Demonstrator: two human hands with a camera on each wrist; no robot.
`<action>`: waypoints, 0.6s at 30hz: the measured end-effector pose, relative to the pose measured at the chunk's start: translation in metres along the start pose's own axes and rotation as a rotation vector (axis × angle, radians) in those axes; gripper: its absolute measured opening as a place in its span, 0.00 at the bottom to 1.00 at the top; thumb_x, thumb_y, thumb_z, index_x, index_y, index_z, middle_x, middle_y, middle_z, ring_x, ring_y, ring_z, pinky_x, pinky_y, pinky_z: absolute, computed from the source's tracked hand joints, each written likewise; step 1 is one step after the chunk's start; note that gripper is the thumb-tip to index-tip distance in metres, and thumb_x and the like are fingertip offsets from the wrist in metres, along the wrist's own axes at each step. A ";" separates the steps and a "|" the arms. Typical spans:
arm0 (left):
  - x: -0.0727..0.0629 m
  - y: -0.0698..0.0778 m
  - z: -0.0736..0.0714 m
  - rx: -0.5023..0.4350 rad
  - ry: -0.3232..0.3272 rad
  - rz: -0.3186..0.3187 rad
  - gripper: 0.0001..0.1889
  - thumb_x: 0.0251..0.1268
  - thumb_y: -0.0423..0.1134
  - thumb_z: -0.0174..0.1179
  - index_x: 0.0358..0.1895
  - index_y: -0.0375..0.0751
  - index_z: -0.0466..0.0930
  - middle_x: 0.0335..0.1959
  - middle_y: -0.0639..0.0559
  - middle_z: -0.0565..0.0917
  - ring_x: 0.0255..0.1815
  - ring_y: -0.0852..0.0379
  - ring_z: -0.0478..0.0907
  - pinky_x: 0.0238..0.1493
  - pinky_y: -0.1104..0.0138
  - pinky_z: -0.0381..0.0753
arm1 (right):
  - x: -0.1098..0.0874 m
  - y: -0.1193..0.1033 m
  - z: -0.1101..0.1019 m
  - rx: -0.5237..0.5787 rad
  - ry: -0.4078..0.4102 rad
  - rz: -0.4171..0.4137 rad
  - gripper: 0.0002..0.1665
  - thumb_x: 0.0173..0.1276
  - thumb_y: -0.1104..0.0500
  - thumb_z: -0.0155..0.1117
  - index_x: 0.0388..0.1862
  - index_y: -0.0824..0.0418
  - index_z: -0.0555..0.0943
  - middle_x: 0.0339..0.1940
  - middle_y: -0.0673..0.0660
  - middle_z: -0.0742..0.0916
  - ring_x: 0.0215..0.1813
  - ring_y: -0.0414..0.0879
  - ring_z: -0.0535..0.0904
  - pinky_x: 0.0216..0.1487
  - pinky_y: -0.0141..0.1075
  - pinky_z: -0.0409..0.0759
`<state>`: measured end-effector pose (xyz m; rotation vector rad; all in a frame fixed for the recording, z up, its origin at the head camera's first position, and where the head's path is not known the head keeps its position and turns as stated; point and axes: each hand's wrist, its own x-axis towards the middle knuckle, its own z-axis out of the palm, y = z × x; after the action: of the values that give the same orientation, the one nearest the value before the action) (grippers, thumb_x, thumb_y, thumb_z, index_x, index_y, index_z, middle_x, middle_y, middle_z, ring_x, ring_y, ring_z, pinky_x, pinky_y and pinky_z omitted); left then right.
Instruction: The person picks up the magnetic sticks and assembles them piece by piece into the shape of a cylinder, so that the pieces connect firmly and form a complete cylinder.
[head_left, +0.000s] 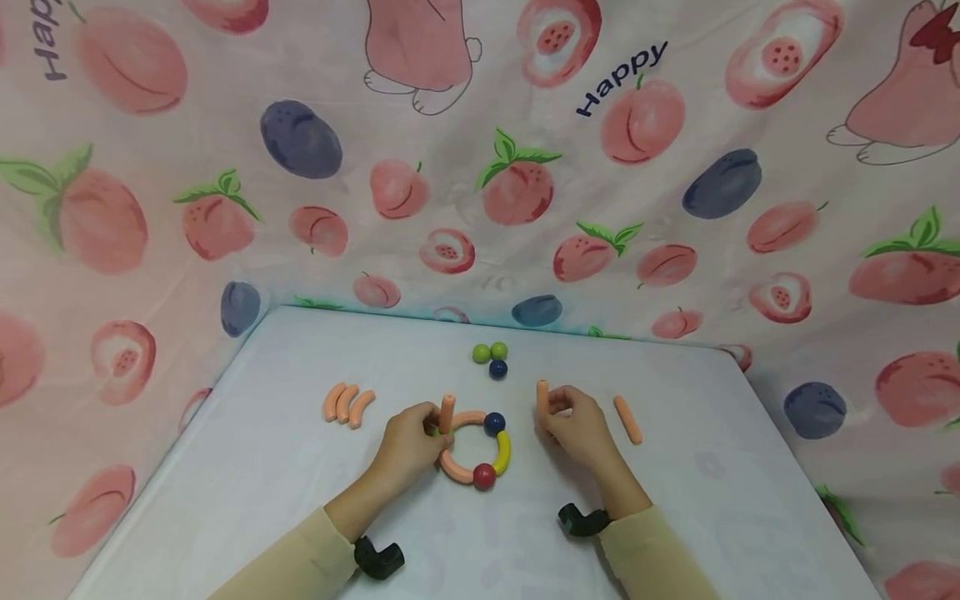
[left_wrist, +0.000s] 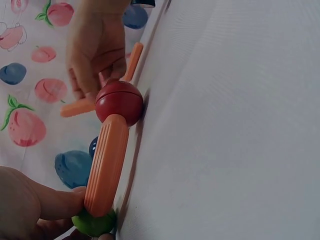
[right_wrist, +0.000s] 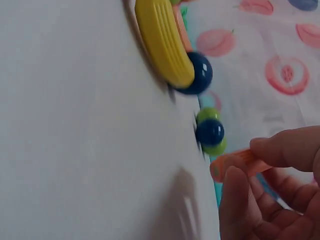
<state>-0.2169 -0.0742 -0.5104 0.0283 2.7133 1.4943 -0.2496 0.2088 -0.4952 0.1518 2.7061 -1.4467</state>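
A ring of curved rods and balls lies on the table: two orange curved rods (head_left: 456,472), a yellow curved rod (head_left: 503,452), a red ball (head_left: 484,477), a dark blue ball (head_left: 494,423) and, at its left, a green ball (left_wrist: 95,223). My left hand (head_left: 408,437) grips the green ball, which its fingers partly cover. An orange straight rod (head_left: 447,412) stands upright there. Right of the ring, my right hand (head_left: 579,423) pinches another orange straight rod (head_left: 542,400) between thumb and fingers, held upright and apart from the ring.
Several orange curved rods (head_left: 347,403) lie at the left. Two green balls (head_left: 482,353) and a blue ball (head_left: 498,369) sit behind the ring. One orange straight rod (head_left: 627,419) lies to the right. A fruit-printed cloth (head_left: 465,183) hangs behind the white table (head_left: 480,550).
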 end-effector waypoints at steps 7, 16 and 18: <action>-0.001 0.001 0.000 0.016 0.020 0.002 0.10 0.64 0.34 0.76 0.45 0.44 0.86 0.38 0.51 0.86 0.38 0.56 0.78 0.34 0.67 0.78 | -0.005 -0.025 0.023 0.077 -0.002 -0.040 0.18 0.69 0.61 0.78 0.55 0.56 0.83 0.54 0.57 0.87 0.38 0.46 0.87 0.37 0.34 0.89; -0.003 0.003 0.001 0.043 0.043 0.007 0.09 0.63 0.34 0.77 0.43 0.44 0.86 0.37 0.52 0.86 0.36 0.56 0.78 0.36 0.66 0.78 | -0.006 -0.041 0.038 0.045 0.016 -0.079 0.15 0.68 0.59 0.80 0.50 0.52 0.85 0.51 0.54 0.88 0.42 0.48 0.82 0.39 0.33 0.85; -0.003 0.003 0.001 0.048 0.045 0.007 0.09 0.63 0.34 0.77 0.42 0.45 0.86 0.37 0.52 0.86 0.36 0.56 0.78 0.36 0.66 0.78 | -0.006 -0.043 0.041 0.049 0.014 -0.080 0.15 0.67 0.59 0.80 0.49 0.53 0.85 0.50 0.53 0.88 0.41 0.48 0.82 0.39 0.34 0.85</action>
<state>-0.2141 -0.0723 -0.5083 0.0058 2.7872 1.4490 -0.2484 0.1511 -0.4820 0.0571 2.7188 -1.5404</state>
